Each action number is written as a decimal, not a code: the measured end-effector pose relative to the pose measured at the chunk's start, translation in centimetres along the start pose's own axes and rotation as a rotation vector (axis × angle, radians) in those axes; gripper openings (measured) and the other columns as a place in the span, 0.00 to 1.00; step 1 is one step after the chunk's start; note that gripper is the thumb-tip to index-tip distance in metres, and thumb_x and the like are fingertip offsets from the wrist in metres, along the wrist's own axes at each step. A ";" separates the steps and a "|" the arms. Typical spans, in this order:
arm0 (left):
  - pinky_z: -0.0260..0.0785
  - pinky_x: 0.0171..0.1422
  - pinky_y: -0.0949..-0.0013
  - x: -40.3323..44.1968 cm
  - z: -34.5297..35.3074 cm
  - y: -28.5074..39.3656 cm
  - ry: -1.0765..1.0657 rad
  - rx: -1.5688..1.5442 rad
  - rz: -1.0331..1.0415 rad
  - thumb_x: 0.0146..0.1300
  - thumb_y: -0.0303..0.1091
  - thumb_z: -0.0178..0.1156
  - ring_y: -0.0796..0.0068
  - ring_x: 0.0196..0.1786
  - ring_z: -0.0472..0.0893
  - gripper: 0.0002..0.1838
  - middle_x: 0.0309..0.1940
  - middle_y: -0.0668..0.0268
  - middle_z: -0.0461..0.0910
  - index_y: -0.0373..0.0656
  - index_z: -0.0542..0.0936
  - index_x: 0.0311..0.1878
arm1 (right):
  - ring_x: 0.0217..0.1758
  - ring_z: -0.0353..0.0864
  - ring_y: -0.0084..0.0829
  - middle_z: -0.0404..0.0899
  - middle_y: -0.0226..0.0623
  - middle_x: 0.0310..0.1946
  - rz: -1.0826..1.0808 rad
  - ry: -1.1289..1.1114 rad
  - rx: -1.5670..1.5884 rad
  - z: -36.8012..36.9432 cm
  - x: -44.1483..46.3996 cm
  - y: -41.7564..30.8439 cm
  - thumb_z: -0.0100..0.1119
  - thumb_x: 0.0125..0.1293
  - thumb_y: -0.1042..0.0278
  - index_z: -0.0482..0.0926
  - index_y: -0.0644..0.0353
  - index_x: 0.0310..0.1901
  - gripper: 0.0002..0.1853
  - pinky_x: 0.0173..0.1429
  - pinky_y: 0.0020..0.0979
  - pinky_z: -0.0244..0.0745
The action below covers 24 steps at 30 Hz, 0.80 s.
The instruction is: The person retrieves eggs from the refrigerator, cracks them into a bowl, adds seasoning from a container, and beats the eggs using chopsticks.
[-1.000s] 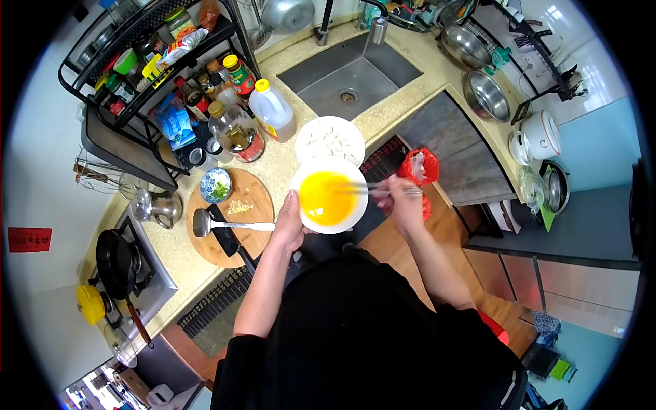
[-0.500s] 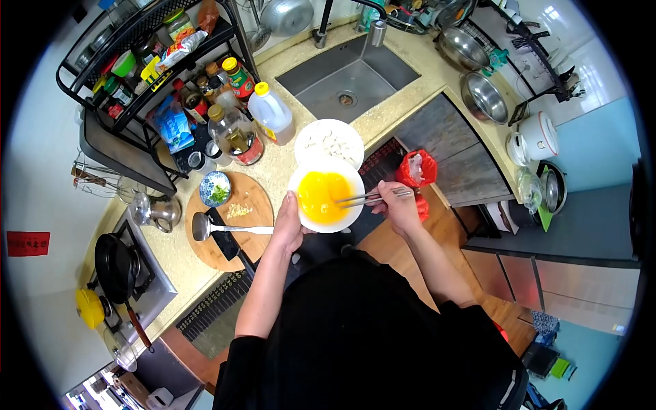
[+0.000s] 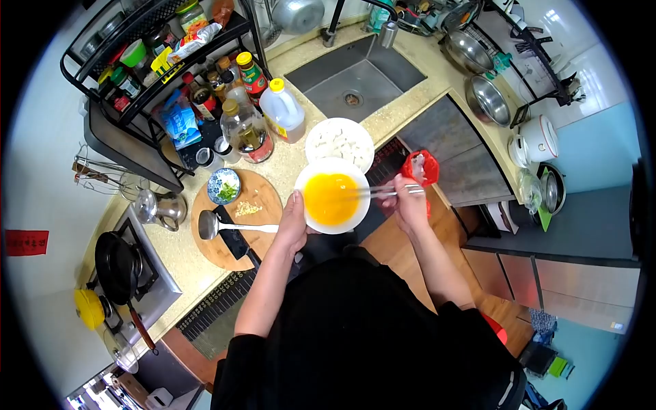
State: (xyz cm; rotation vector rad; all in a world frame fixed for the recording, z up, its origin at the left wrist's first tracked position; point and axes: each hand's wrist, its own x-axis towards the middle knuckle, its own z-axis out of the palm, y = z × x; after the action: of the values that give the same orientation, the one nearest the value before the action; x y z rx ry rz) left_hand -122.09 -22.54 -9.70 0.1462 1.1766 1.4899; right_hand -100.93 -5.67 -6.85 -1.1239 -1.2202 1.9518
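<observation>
My left hand [image 3: 294,224] grips the left rim of a white bowl [image 3: 363,219] that holds yellow beaten egg [image 3: 331,198]. In my right hand [image 3: 410,201] are metal chopsticks [image 3: 383,190], blurred by motion, their tips over or in the egg. Just beyond the bowl is a white plate [image 3: 339,142] of white pieces. To the left, a round wooden board [image 3: 263,188] carries a ladle [image 3: 253,227], a black-bladed knife [image 3: 232,239], chopped pale bits [image 3: 247,208] and a small blue-patterned bowl [image 3: 223,186] with chopped greens.
A sink [image 3: 355,78] lies beyond the plate. Bottles, including a plastic jug [image 3: 282,113], stand beside a black rack [image 3: 123,109]. A black pan [image 3: 115,268] sits on the stove at left. A red bag [image 3: 420,168] hangs right of my right hand.
The chopsticks look blurred again after showing sharply half a second ago, and the egg is more evenly mixed. The counter and its items have shifted slightly rightward in view.
</observation>
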 end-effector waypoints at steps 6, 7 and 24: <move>0.80 0.28 0.68 0.5 -1.1 -0.1 0.015 0.000 -0.068 0.79 0.55 0.34 0.69 0.39 0.86 0.26 0.48 0.60 0.80 0.46 0.63 0.67 | 0.29 0.85 0.31 0.84 0.42 0.31 -0.083 0.073 0.051 0.5 -1.0 0.4 0.61 0.72 0.62 0.80 0.65 0.36 0.13 0.28 0.27 0.80; 0.81 0.29 0.67 1.0 -1.7 -0.5 0.003 0.002 -0.073 0.79 0.55 0.34 0.68 0.39 0.86 0.26 0.49 0.60 0.80 0.46 0.63 0.67 | 0.29 0.85 0.30 0.84 0.42 0.31 -0.095 0.094 0.013 0.8 -1.1 0.3 0.61 0.72 0.63 0.79 0.65 0.36 0.12 0.28 0.27 0.80; 0.78 0.30 0.75 4.2 4.8 -1.5 0.320 -0.201 0.075 0.80 0.55 0.33 0.73 0.39 0.86 0.27 0.49 0.61 0.81 0.46 0.64 0.68 | 0.27 0.83 0.25 0.85 0.39 0.29 -0.041 -0.346 -0.212 -2.9 10.4 -4.1 0.59 0.71 0.71 0.83 0.69 0.39 0.09 0.31 0.24 0.79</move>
State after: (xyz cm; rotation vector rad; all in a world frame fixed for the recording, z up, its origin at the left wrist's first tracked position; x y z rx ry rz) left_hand -119.19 -16.69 -10.58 -0.1935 1.2740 1.7324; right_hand -103.25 5.66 -7.48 -0.8721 -1.6502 2.0814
